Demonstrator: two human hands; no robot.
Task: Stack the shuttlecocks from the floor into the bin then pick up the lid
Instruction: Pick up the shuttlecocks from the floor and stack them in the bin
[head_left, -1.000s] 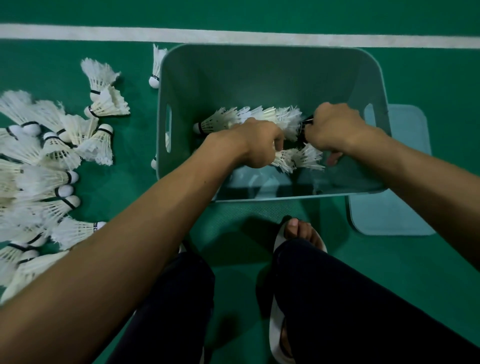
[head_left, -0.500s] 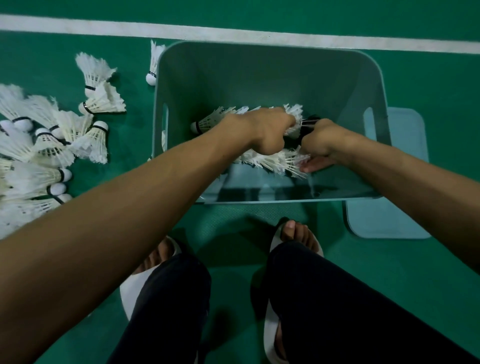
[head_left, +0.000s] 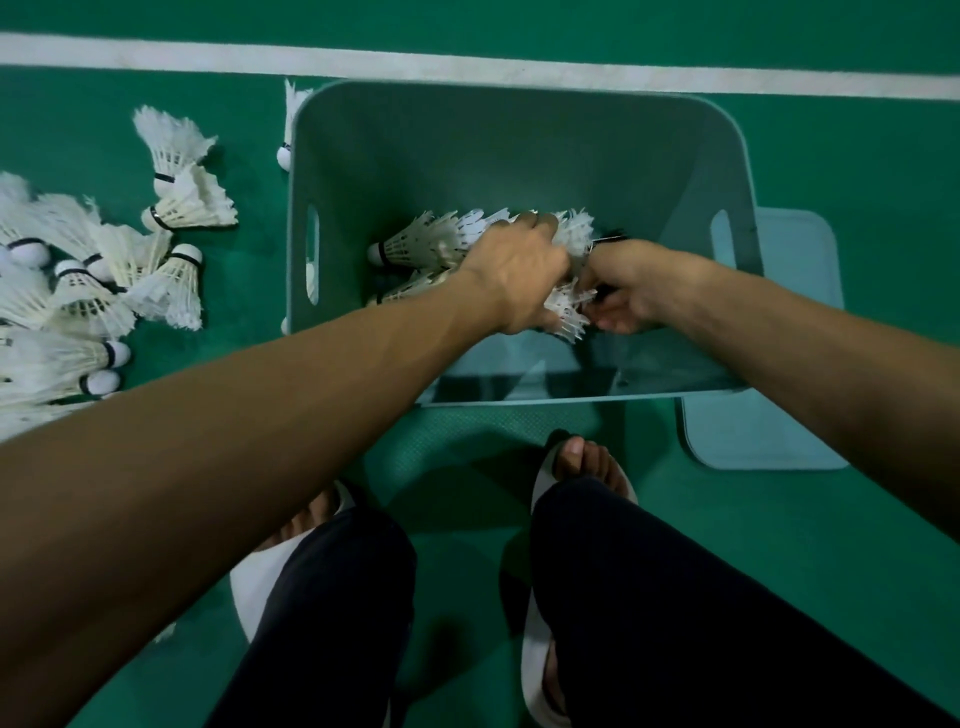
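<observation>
Head view of a smooth, matte, pale teal plastic bin (head_left: 519, 156), rectangular with rounded corners and a slotted handle in each side wall, set on textured green court floor (head_left: 831, 519) below a white painted line (head_left: 467, 67). Its flat, rounded-rectangle lid (head_left: 779, 431) lies on the floor partly under the bin's right side. Inside the bin, at centre frame, nested shuttlecocks (head_left: 441, 241) form two parallel rows of frayed white feather skirts on rounded cork bases banded in black. The left hand (head_left: 519, 283) curls its fingers over the feather end of the rows, grasping them; the right hand (head_left: 623, 291), fingers curled, pinches the lowest skirt from the right. Compared with one second ago, the two hands have closed from a clear gap to near contact, and the left wrist now hides most of the lower row. Both rows lie flat, long axis left to right across the frame, corks toward the bin's left wall, skirts opening rightward. Loose shuttlecocks (head_left: 171, 208) lie scattered at left of frame.
</observation>
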